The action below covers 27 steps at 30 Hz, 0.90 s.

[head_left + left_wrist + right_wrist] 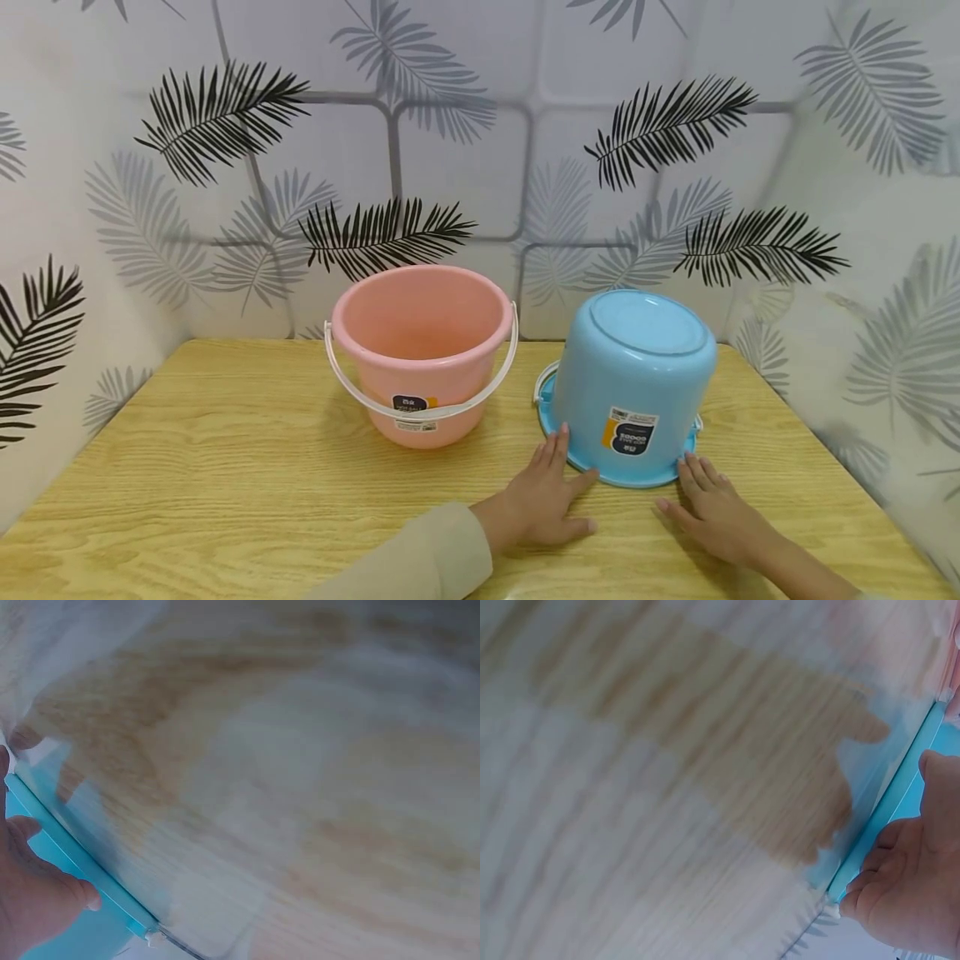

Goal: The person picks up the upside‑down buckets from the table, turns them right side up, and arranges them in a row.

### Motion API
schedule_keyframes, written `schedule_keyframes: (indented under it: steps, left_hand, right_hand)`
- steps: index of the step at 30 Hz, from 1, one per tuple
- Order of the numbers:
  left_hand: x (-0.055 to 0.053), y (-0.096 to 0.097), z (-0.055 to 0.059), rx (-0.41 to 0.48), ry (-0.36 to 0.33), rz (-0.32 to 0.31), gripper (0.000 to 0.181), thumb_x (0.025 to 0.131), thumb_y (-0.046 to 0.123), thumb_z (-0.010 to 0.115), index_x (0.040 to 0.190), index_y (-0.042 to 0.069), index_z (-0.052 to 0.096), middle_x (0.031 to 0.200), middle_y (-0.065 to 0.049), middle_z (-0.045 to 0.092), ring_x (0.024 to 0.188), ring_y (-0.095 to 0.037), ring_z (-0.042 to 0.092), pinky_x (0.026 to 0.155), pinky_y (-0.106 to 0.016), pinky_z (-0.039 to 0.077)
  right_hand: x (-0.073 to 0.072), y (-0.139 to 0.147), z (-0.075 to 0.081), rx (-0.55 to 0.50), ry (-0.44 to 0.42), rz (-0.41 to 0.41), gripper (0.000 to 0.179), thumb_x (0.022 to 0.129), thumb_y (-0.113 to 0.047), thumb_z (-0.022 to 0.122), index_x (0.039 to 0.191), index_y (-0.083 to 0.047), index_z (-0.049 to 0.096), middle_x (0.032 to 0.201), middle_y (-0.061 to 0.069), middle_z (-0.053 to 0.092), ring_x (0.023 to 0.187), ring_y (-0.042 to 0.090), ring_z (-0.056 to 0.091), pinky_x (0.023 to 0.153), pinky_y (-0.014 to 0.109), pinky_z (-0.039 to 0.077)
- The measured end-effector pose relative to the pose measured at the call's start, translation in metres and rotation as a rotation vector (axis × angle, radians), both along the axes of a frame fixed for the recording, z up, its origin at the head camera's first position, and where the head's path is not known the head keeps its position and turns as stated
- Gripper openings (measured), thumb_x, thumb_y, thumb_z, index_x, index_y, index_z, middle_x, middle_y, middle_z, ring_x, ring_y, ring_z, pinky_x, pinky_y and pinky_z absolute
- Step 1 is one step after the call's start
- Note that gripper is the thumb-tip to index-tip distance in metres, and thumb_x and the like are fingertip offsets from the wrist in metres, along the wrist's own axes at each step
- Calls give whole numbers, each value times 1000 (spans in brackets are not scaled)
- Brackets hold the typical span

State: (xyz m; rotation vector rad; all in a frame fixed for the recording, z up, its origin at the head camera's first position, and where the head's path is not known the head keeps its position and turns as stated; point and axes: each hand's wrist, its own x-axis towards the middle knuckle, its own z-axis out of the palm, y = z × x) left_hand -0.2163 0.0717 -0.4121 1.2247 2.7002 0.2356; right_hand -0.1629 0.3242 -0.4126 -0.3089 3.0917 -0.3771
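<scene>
A light blue bucket point(633, 383) stands upside down on the right part of the table, its base facing up and its label inverted. My left hand point(543, 500) is at the bucket's near left rim, fingers extended and touching or very near it. At the near right rim, my right hand point(720, 517) lies low with straight fingertips against the edge. Both wrist views show the blue rim point(90, 862) close to the fingers. Further left, a pink bucket point(423, 367) stands upright with its mouth up and its white handle point(450, 410) hanging down in front.
The wood-grain table point(225, 467) carries both buckets and ends at a back wall point(465, 183) with a leaf pattern. Similar leaf-patterned surfaces rise at left and right. The blue bucket's white handle point(543, 379) sticks out at its left side, by the table.
</scene>
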Motion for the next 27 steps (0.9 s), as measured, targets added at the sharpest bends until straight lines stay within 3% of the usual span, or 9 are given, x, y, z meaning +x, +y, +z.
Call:
schedule_keyframes:
  steps: [11,18,27]
  left_hand:
    - [4,-6,-1,25,-38,-2,63,92,55,43,147,27,29,152,-29,-1,143,-41,3,117,-43,15]
    - [9,-10,1,6,-66,4,62,92,55,42,147,30,25,152,-29,5,143,-40,5,118,-41,13]
    - [10,-16,5,-22,-73,-12,61,93,56,39,147,31,27,152,-29,12,142,-40,10,117,-42,18]
  right_hand:
    - [-5,11,-1,-35,-4,26,75,92,-40,52,131,21,33,141,41,24,127,58,24,99,69,24]
    - [-9,17,-3,-38,15,33,76,91,-40,54,131,22,33,140,42,24,126,60,24,98,69,25]
    - [-18,27,-3,-93,-2,67,85,85,-40,63,133,22,29,141,42,21,126,61,21,99,70,22]
